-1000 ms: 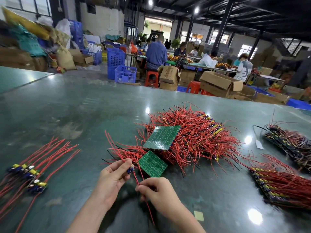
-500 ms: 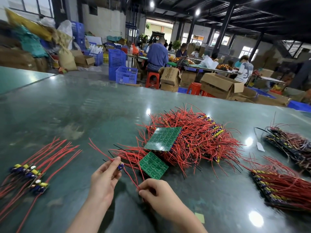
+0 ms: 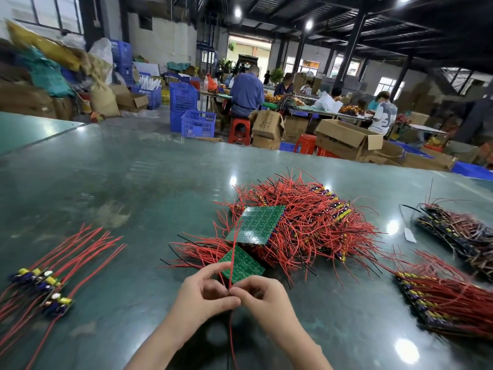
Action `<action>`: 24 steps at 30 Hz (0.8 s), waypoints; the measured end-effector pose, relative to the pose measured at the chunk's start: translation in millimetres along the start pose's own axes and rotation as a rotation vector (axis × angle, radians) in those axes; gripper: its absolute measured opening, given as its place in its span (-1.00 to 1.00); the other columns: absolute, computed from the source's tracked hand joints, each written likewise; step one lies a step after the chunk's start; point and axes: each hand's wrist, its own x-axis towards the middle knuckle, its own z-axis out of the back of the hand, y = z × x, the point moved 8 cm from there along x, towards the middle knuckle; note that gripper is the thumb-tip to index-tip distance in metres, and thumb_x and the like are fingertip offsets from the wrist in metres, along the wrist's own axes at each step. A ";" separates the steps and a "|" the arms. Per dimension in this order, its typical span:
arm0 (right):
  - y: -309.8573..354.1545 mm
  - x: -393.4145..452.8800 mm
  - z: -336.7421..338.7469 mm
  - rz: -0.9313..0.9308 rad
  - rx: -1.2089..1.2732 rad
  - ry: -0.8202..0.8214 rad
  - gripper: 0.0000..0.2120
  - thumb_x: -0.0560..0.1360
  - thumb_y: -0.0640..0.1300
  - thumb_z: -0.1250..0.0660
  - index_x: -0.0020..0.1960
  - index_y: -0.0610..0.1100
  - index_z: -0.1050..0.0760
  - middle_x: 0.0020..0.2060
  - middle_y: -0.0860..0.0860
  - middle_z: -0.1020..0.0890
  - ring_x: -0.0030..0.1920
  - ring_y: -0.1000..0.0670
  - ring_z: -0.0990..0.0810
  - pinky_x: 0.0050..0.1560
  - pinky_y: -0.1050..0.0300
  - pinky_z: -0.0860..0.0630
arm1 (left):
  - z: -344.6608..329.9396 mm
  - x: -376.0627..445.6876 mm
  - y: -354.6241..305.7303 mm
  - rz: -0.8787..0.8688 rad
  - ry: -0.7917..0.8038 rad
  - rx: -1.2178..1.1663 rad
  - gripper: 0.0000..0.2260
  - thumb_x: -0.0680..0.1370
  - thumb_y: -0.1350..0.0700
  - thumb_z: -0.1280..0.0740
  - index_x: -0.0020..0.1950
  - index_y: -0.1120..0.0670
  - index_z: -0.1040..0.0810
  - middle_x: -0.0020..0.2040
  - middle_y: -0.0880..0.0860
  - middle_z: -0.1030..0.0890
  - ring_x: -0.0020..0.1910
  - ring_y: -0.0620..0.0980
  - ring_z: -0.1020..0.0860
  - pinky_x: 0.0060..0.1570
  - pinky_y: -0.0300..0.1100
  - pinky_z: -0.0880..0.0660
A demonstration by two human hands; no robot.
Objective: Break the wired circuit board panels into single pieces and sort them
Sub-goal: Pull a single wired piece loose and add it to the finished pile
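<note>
both hands meet near the table's front edge: the left hand [image 3: 206, 297] and right hand [image 3: 262, 295] pinch thin red wires [image 3: 231, 265] between curled fingers; any single board between them is hidden. just beyond lies the tangled heap of red-wired green circuit panels [image 3: 301, 225]; sorted single pieces [image 3: 50, 287] lie far left. a tug could snag trailing leads in the heap, dragging panels out.
</note>
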 end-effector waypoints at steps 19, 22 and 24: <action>3.5 -7.7 7.7 0.103 0.207 -0.246 -0.70 0.46 -0.39 -0.35 -0.31 -0.03 -0.51 -0.40 0.09 -0.61 -0.31 0.22 -0.53 -0.21 0.33 -0.43 | -0.4 4.1 10.6 0.031 0.022 0.001 -0.80 0.18 0.12 -0.55 -0.25 0.09 -0.66 -0.32 0.01 -0.61 -0.28 -0.05 -0.43 -0.25 -0.28 -0.40; -2.6 -8.9 2.9 0.067 0.397 -0.289 -0.74 0.46 -0.43 -0.34 -0.30 -0.14 -0.52 -0.40 0.04 -0.62 -0.31 0.17 -0.54 -0.21 0.30 -0.46 | 1.7 4.8 12.0 0.043 0.014 -0.054 -0.78 0.17 0.12 -0.55 -0.25 0.14 -0.64 -0.28 0.07 -0.62 -0.23 0.02 -0.48 -0.19 -0.25 -0.44; -5.3 -7.0 2.1 0.051 0.463 -0.276 -0.76 0.45 -0.44 -0.34 -0.30 -0.16 -0.55 -0.39 0.02 -0.63 -0.29 0.15 -0.55 -0.19 0.30 -0.48 | 3.1 4.8 10.7 0.048 0.017 -0.064 -0.77 0.17 0.12 -0.55 -0.24 0.16 -0.65 -0.27 0.13 -0.63 -0.21 0.06 -0.51 -0.15 -0.17 -0.45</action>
